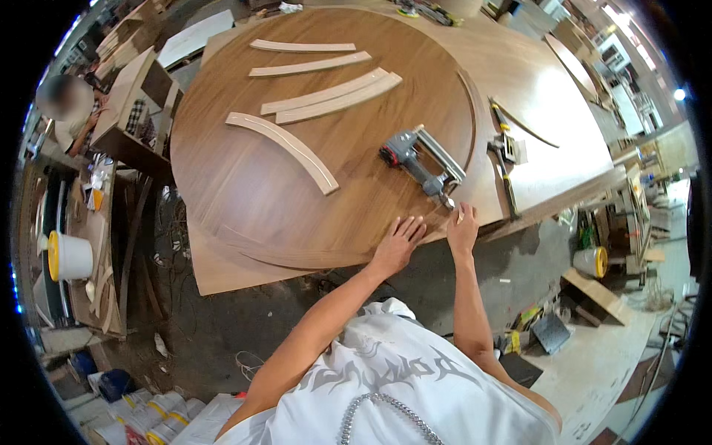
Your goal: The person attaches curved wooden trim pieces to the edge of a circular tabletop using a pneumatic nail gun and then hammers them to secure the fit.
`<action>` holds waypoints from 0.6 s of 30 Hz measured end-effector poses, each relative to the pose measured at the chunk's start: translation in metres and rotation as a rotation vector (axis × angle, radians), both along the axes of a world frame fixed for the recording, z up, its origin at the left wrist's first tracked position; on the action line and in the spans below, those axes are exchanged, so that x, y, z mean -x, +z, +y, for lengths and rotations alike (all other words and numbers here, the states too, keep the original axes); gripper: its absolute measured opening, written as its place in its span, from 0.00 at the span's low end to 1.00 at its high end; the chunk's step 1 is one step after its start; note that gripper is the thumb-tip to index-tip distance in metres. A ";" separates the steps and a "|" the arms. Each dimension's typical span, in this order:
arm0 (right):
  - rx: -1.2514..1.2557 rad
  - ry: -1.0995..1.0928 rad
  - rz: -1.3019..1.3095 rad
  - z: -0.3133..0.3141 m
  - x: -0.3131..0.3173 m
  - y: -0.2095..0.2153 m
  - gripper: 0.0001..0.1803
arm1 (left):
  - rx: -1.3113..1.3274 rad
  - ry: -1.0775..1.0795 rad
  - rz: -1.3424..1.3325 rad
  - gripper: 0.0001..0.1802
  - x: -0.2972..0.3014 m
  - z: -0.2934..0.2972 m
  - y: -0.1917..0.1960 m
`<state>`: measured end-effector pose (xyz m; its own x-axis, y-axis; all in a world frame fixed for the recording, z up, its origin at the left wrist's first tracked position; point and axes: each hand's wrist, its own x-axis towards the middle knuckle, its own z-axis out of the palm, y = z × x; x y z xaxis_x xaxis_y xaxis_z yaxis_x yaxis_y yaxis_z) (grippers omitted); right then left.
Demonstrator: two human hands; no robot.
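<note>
My left hand (396, 248) lies palm down on the near edge of a large round wood panel (356, 185), fingers stretched out and holding nothing. Close to it on the right, my right hand (463, 231) has its fingertips pinched together; what sits between them is too small to make out. Just beyond those fingertips is the metal end of a grey nail gun (423, 167), which rests on its side on the panel. Farther left lies a curved wood strip (289, 148) with a thin pale line along its top. Several more curved strips (326, 96) are spread beyond it.
A hammer (508, 174) and a yellow-and-black hand tool (500, 117) lie right of the panel, near a thin curved strip (530, 124). Another person (74, 126) is at the far left beside a wooden cabinet frame (137, 96). White buckets (73, 256) stand around.
</note>
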<state>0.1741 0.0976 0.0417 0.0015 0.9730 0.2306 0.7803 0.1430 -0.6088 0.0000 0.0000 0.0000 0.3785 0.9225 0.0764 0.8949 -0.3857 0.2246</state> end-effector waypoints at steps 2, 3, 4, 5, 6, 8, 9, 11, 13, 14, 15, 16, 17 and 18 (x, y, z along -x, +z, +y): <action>-0.065 -0.011 -0.070 -0.001 0.000 -0.004 0.16 | 0.003 0.026 -0.014 0.36 0.009 0.008 0.013; -0.055 -0.002 -0.079 -0.005 -0.010 -0.005 0.16 | -0.015 0.023 -0.117 0.35 -0.003 0.005 0.002; -0.052 0.004 -0.042 -0.007 -0.005 -0.007 0.15 | -0.045 0.017 -0.173 0.35 0.001 0.010 -0.002; -0.048 0.017 -0.004 -0.009 0.000 -0.008 0.15 | -0.076 0.018 -0.228 0.34 0.004 0.014 -0.006; 0.020 0.015 -0.009 -0.034 0.000 -0.017 0.14 | -0.004 0.012 -0.228 0.33 0.001 -0.009 -0.006; -0.056 0.106 -0.009 -0.044 0.018 -0.027 0.14 | -0.030 0.040 -0.245 0.33 0.011 -0.026 -0.002; -0.096 0.154 -0.008 -0.045 0.028 -0.032 0.14 | -0.045 0.058 -0.254 0.33 0.015 -0.035 -0.002; -0.022 0.250 0.087 -0.061 0.065 -0.024 0.15 | -0.009 0.134 -0.236 0.33 0.031 -0.069 0.002; -0.038 0.356 0.091 -0.058 0.103 -0.020 0.17 | -0.023 0.198 -0.213 0.34 0.054 -0.090 0.015; 0.025 0.408 0.146 -0.065 0.124 -0.024 0.24 | -0.012 0.239 -0.179 0.35 0.068 -0.110 0.017; 0.035 0.451 0.160 -0.069 0.151 -0.023 0.28 | 0.017 0.302 -0.126 0.35 0.086 -0.127 0.019; 0.049 0.491 0.153 -0.073 0.173 -0.021 0.31 | 0.049 0.361 -0.094 0.35 0.097 -0.146 0.019; 0.062 0.527 0.146 -0.075 0.195 -0.019 0.35 | 0.082 0.418 -0.062 0.35 0.109 -0.161 0.019; 0.065 0.550 0.113 -0.073 0.212 -0.020 0.38 | 0.088 0.472 -0.031 0.35 0.117 -0.172 0.019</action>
<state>-0.0381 0.0248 0.0213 -0.4889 0.8496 0.1978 0.5309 0.4697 -0.7054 -0.1171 -0.1720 0.0190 -0.0841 0.9965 -0.0046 0.9600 0.0822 0.2676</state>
